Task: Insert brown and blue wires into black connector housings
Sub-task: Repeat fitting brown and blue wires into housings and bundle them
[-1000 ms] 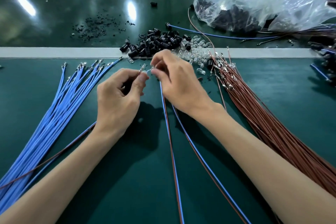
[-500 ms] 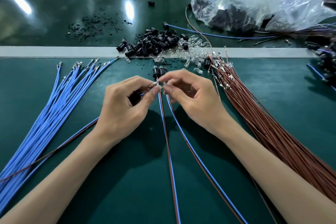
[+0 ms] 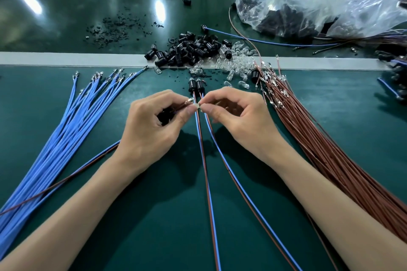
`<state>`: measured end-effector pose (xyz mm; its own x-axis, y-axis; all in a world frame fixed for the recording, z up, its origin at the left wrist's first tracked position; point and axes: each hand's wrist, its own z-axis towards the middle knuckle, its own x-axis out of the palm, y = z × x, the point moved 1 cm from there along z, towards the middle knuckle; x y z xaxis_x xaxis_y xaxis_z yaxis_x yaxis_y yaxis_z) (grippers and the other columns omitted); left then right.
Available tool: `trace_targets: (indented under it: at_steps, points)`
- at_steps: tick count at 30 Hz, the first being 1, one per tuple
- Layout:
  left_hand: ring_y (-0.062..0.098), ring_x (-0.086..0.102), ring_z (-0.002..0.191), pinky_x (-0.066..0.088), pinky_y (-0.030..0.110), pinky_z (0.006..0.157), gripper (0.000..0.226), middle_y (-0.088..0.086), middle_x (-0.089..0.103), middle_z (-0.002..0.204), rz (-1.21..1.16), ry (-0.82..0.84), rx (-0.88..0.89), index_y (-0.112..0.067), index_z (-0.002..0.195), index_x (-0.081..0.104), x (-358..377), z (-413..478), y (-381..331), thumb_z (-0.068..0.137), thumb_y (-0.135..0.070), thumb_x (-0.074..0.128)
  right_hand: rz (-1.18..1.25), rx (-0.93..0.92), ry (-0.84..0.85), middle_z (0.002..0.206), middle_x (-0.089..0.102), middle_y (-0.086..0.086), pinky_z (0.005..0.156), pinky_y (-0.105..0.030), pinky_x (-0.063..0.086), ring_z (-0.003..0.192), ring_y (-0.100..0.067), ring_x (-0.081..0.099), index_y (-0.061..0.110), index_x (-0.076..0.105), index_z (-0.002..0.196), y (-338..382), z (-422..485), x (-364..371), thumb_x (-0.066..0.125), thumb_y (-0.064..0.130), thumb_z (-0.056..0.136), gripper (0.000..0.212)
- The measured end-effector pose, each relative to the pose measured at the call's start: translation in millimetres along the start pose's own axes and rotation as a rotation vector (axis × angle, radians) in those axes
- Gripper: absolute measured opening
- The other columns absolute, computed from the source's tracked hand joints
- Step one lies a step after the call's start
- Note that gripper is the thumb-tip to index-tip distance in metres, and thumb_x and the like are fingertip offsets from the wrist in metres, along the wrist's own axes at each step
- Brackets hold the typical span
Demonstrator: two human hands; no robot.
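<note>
Thumb and forefinger of the left hand (image 3: 152, 125) pinch a brown wire (image 3: 179, 106) near its metal tip, with a black housing (image 3: 165, 116) tucked behind the curled fingers. The right hand (image 3: 240, 121) pinches a small pale piece (image 3: 198, 106), too small to identify, touching the left fingertips. Just beyond the fingertips lie two wired housings (image 3: 192, 84). Blue wires (image 3: 66, 127) fan outside the left knuckles, and a brown bundle (image 3: 330, 149) lies outside the right.
</note>
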<state>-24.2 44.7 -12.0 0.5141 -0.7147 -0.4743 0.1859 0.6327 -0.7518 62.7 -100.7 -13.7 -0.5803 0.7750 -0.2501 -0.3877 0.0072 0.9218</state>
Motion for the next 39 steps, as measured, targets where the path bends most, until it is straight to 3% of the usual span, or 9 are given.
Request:
trace_targets:
  at_steps: [2,5,8,14,23,28,31,34,39]
  points:
    - [0.024,0.056,0.056,0.044,0.036,0.054,0.014,0.003,0.058,0.067,0.011,-0.001,0.027,-0.007,0.081,0.068,-0.3,0.3,0.5,0.084,-0.021,0.065,0.078,0.028,-0.023,0.076,0.068,0.009,0.067,-0.017,0.048,0.068,-0.007,0.058,0.022,0.071,0.084,-1.5,1.2,-2.2,0.072,0.01,0.082,0.012]
    - [0.019,0.052,0.057,0.04,0.025,0.054,0.013,-0.001,0.058,0.068,0.012,-0.003,0.045,-0.007,0.08,0.068,-0.7,0.0,0.4,0.084,-0.02,0.065,0.212,0.063,-0.09,0.074,0.069,0.009,0.066,-0.014,0.047,0.067,-0.002,0.06,0.02,0.068,0.083,-3.3,3.4,-6.1,0.071,0.007,0.081,0.014]
    - [0.013,0.047,0.058,0.036,0.02,0.056,0.015,-0.003,0.056,0.068,0.028,0.016,0.056,-0.006,0.079,0.067,0.1,0.0,0.3,0.084,-0.02,0.066,0.334,0.089,-0.113,0.075,0.07,0.002,0.067,-0.017,0.051,0.068,-0.009,0.065,0.014,0.062,0.08,-4.9,4.0,-8.0,0.07,0.001,0.081,0.015]
    - [0.011,0.047,0.057,0.038,0.022,0.056,0.014,-0.001,0.057,0.067,0.028,0.044,0.071,-0.006,0.078,0.067,0.3,-0.8,0.2,0.083,-0.019,0.066,0.259,0.097,-0.031,0.078,0.073,0.006,0.074,-0.016,0.05,0.075,-0.005,0.066,0.013,0.073,0.085,-2.2,3.1,-4.4,0.072,0.001,0.078,0.013]
    - [0.016,0.048,0.058,0.038,0.028,0.055,0.012,0.003,0.058,0.066,0.017,0.061,0.042,-0.01,0.077,0.066,-1.1,-1.5,0.1,0.083,-0.02,0.066,0.258,0.111,0.014,0.076,0.071,0.003,0.07,-0.014,0.051,0.071,-0.003,0.066,0.006,0.071,0.096,-1.4,1.8,-3.2,0.073,-0.001,0.073,0.024]
    - [0.009,0.047,0.057,0.037,0.021,0.055,0.009,-0.001,0.058,0.064,-0.05,0.081,-0.013,-0.017,0.075,0.063,-1.3,-1.8,-0.4,0.083,-0.022,0.065,0.161,0.029,0.005,0.08,0.071,-0.006,0.074,-0.018,0.053,0.074,-0.006,0.067,0.004,0.07,0.098,-2.6,0.2,-1.3,0.073,-0.003,0.074,0.025]
    - [0.002,0.045,0.056,0.035,0.015,0.055,0.01,-0.005,0.057,0.063,-0.082,0.083,-0.054,-0.016,0.075,0.064,-1.6,-2.2,-0.4,0.082,-0.023,0.065,-0.049,-0.138,-0.019,0.081,0.07,-0.008,0.072,-0.021,0.055,0.072,-0.008,0.066,0.001,0.073,0.092,-2.3,-0.4,-0.4,0.072,-0.001,0.078,0.015]
    - [0.004,0.043,0.055,0.034,0.017,0.053,0.013,-0.001,0.056,0.061,-0.102,0.086,-0.091,-0.014,0.074,0.065,-1.5,-2.7,-1.0,0.082,-0.024,0.065,-0.274,-0.356,-0.062,0.082,0.072,-0.011,0.07,-0.023,0.055,0.071,-0.013,0.066,-0.003,0.074,0.088,-2.5,-0.1,1.3,0.071,0.001,0.079,0.01]
    - [0.012,0.043,0.057,0.033,0.027,0.053,0.015,0.018,0.056,0.062,-0.177,0.124,-0.146,-0.016,0.07,0.064,-5.1,-1.6,-3.4,0.081,-0.025,0.064,-0.407,-0.521,-0.085,0.085,0.07,-0.014,0.073,-0.022,0.054,0.074,-0.019,0.067,-0.006,0.073,0.09,-3.3,-2.4,2.5,0.072,-0.005,0.079,0.011]
